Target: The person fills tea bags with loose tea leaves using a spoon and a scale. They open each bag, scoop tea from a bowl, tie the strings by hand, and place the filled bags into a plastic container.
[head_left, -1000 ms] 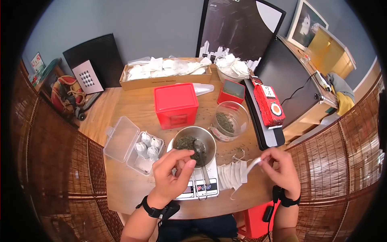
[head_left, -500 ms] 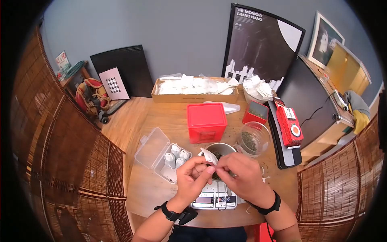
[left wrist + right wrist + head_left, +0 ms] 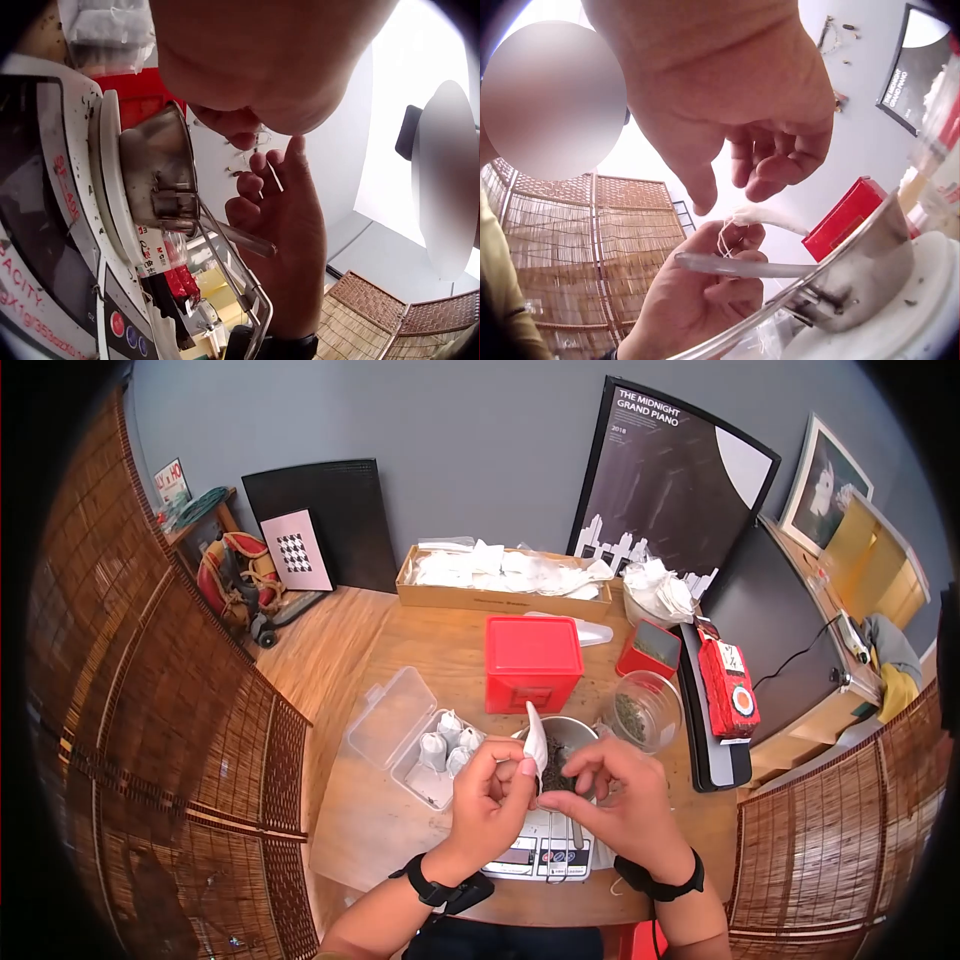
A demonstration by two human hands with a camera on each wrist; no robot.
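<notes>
Between its thumb and fingers my left hand pinches a small white drawstring tea bag, its closed end pointing up. Thin strings hang from the bag in the right wrist view. My right hand is just to the right, thumb and fingers spread apart with nothing held. Beneath both hands a steel pot of dried leaves stands on a white kitchen scale. A spoon handle sticks out over the pot's rim. The right hand hides part of the pot in the head view.
Left of the pot, an open clear plastic box contains several filled bags. Behind stands a red canister; to the right are a clear tub of leaves and a red tin. A long cardboard box lies at the back.
My right hand brought a white bag from the stack beside the scale to my left hand. Both hands held it over the pot; now the right has let go and the left keeps it upright.
</notes>
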